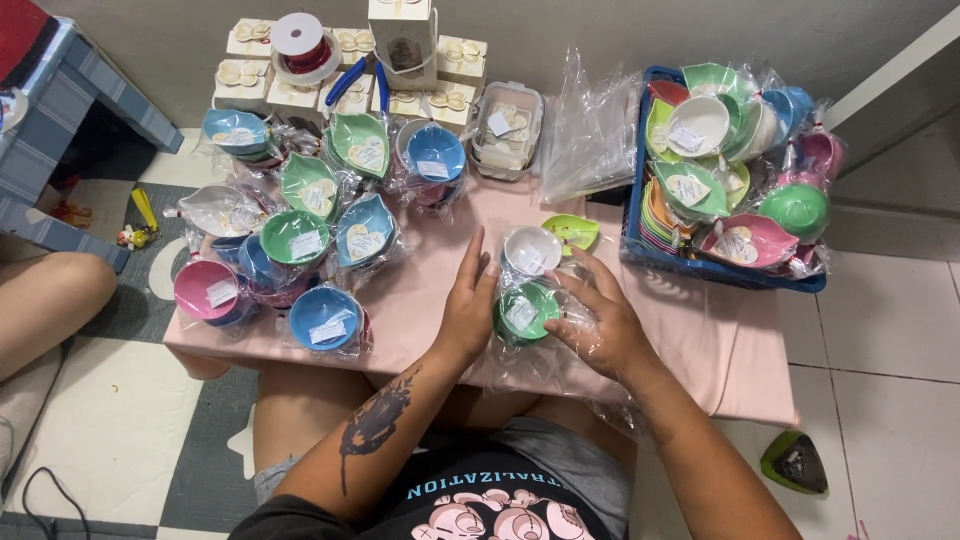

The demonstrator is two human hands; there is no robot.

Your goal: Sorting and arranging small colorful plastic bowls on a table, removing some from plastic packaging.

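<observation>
My left hand (468, 305) and my right hand (600, 322) cup a green round bowl (525, 312) that sits inside a clear plastic bag on the pink table (420, 290). The left hand presses the bag's left side, and the right hand's spread fingers press on its right side. Just behind the green bowl stands a white round bowl (532, 250) with a paper tag, and a small lime leaf-shaped dish (571, 232) lies beside it.
Several wrapped bowls and leaf dishes (300, 240) crowd the table's left half. A blue basket (640, 235) of wrapped dishes stands at the right. Clear bags (590, 140), a clear plastic box (508, 130), small gift boxes, ribbon spool and blue-handled pliers (360, 75) line the back. Another person's knee (50, 300) is at left.
</observation>
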